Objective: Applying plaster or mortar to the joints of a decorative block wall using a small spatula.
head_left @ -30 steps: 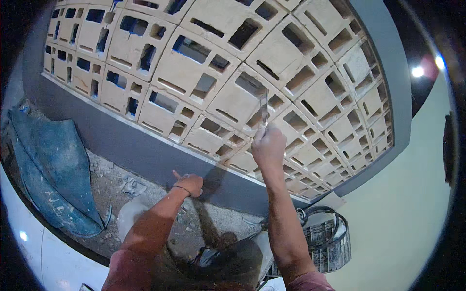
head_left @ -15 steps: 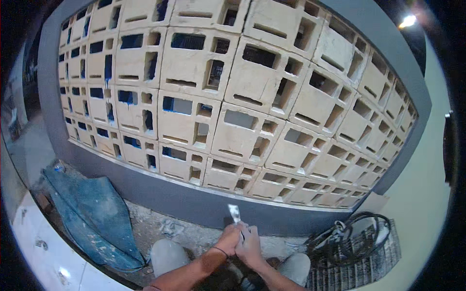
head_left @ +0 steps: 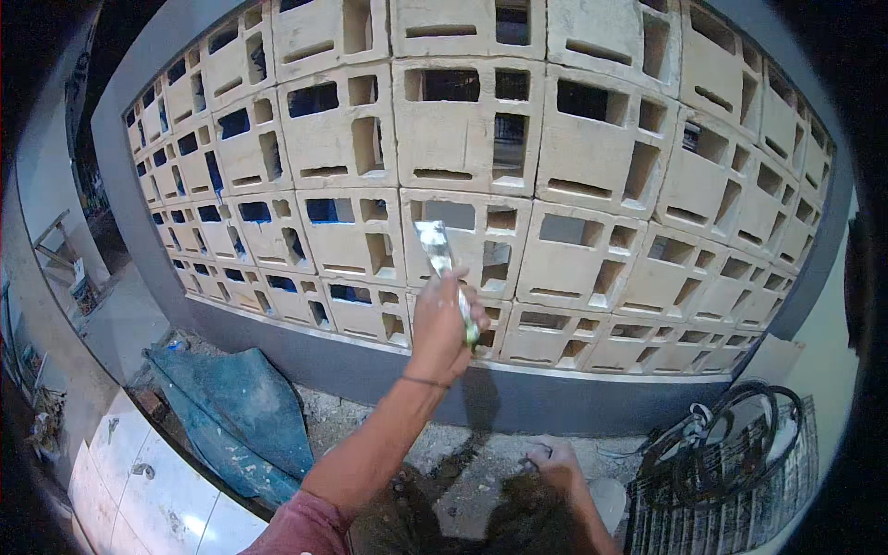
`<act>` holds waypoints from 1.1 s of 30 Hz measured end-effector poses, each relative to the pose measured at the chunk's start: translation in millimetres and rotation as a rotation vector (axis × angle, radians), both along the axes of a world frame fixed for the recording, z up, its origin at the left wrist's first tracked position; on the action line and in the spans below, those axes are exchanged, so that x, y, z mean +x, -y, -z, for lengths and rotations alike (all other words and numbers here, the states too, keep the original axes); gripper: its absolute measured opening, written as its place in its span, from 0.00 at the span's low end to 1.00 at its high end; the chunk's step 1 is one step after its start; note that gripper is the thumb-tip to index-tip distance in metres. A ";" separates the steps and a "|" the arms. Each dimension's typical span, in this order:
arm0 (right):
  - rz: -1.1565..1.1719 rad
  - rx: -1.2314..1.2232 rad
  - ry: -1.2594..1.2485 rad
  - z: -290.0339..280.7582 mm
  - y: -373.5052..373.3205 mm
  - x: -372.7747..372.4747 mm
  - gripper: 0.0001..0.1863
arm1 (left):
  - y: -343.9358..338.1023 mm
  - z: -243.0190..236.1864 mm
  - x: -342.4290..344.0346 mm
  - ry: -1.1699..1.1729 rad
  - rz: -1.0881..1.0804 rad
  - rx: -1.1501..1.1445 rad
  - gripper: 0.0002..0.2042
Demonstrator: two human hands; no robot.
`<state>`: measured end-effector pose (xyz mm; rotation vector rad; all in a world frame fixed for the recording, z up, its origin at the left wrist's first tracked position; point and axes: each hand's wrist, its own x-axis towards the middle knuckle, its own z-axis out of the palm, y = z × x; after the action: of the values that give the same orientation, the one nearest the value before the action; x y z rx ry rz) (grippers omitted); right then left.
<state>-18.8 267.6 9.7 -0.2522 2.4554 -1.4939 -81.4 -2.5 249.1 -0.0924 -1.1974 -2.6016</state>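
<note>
One left hand grips a flat metal scraper before pale perforated blocks.

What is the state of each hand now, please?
Left hand: closed around a putty knife.
Right hand: low near the ground; grip cannot be told.

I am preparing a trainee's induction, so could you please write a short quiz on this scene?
1. True or false: the left hand holds the putty knife raised before the block wall.
2. What lies on the ground at the left? A) a blue tarp B) a red bucket C) a ladder
3. Fill in: the right hand is ___ than the left hand.
Key: 1 true; 2 A; 3 lower.
</note>
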 end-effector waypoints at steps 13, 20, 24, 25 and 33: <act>-0.051 0.512 -0.703 85.0 -39.1 4.2 0.10 | -6.8 -53.7 -54.9 0.052 0.182 0.066 0.07; -0.121 0.567 -0.666 37.0 0.8 5.6 0.13 | 31.6 -63.6 -39.2 0.203 0.415 0.107 0.07; -0.096 0.338 -0.127 9.6 14.8 13.8 0.19 | 61.4 -69.0 -45.4 0.150 0.443 0.332 0.05; -0.145 0.334 -0.006 22.0 7.9 9.8 0.20 | 69.3 -75.6 -50.2 0.175 0.547 0.492 0.05; -0.152 0.498 -0.184 30.9 25.8 1.5 0.22 | -2.0 -80.4 -46.8 0.119 0.290 0.292 0.03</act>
<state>-17.4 241.8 -21.2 -0.4770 2.7794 -0.7921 -128.2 -0.5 329.5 -0.0556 -0.8811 -3.0458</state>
